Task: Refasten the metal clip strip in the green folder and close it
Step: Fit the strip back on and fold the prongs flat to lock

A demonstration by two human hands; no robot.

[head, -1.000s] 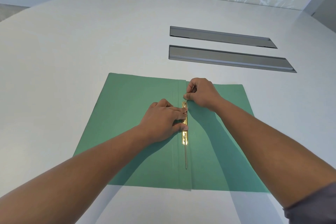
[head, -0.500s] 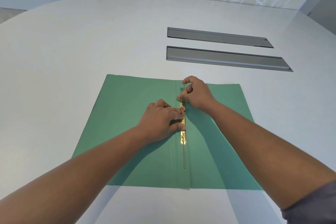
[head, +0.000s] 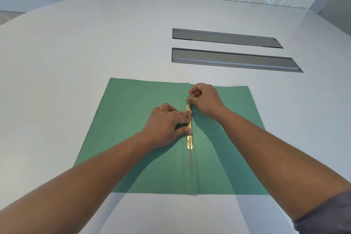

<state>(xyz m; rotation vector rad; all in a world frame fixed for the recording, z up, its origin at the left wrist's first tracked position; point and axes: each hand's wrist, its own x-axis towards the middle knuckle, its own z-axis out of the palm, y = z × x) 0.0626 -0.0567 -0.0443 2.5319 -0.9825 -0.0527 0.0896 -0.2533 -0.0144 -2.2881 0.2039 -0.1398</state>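
Folder [head: 136, 119] open flat; left fingers [head: 183, 115] press clip strip [head: 189, 135], right fingers [head: 192, 99] pinch prong.

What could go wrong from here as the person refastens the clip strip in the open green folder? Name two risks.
1. The right hand pinches the far prong while the left hand only presses the gold clip strip flat; if that pressure slips, the strip may shift off line.
2. The near prong lies straight along the green folder's spine, seemingly unsecured; closing now might leave it loose.
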